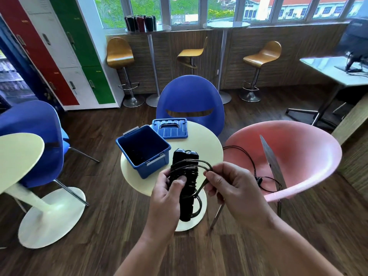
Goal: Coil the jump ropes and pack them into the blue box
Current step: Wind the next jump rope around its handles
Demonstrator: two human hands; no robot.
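My left hand [166, 193] grips the two black jump rope handles [185, 172] held side by side, thumb pressing on the cord wound around them. My right hand [229, 186] pinches a loop of the thin black cord [201, 186] just right of the handles. More black cord [256, 174] trails over the pink chair's rim. The open blue box [127, 142] stands on the round cream table [207, 144], up and left of my hands; something dark lies in its bottom, unclear what. Its blue lid [169, 128] lies behind it.
A pink chair [298, 156] is at my right, a blue chair [190, 96] behind the table, another blue chair [33, 136] and a second cream table [18, 152] at left. Lockers, bar stools and a desk line the room's edges.
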